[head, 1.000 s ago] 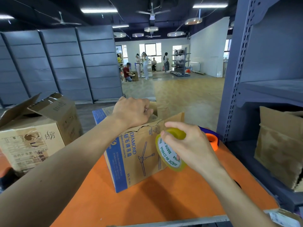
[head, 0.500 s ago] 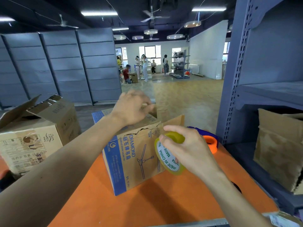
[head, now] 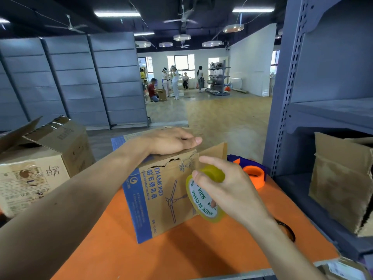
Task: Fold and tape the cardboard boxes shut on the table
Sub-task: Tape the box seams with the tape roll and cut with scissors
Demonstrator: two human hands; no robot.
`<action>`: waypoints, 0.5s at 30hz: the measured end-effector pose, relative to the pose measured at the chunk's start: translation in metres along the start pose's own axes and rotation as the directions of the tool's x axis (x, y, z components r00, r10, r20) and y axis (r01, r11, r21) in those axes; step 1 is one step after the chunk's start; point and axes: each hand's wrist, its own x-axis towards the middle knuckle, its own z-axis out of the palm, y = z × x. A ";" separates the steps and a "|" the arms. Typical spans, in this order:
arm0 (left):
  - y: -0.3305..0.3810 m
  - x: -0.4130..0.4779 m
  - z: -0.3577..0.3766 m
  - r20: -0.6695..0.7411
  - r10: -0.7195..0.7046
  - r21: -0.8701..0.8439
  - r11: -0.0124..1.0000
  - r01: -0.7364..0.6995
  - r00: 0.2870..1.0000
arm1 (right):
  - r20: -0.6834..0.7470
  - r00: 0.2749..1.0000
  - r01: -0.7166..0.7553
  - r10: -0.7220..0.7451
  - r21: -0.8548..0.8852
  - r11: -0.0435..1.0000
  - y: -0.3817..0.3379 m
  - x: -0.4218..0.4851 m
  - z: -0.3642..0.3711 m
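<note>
Left hand (head: pixel 168 141) flattened on box (head: pixel 161 190) (tape (head: pixel 202 201) gripped).

Left hand (head: pixel 171 141) covers the box (head: pixel 161 199) top; seam hidden. Right hand (head: pixel 228 190) hides part of tape roll (head: pixel 203 201) and orange dispenser (head: pixel 253 174). Second box (head: pixel 40 168) cut by left edge. Black ring (head: pixel 288 229) half under right forearm. Box small print unreadable.

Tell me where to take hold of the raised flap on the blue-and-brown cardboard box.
Pinch the raised flap by its free top edge, coming from above on the right: it stands upright there, while the left hand rests flat on the box beside it.
</note>
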 end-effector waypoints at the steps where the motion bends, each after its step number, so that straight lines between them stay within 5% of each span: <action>1: 0.003 -0.001 0.000 0.014 -0.004 0.015 1.000 0.004 1.000 | -0.003 1.000 0.000 0.000 0.003 1.000 0.000 0.000 0.001; 15: 0.029 0.004 -0.004 0.153 0.113 0.084 0.988 -0.127 0.982 | 0.053 0.999 -0.012 0.008 0.076 0.997 0.005 0.007 0.001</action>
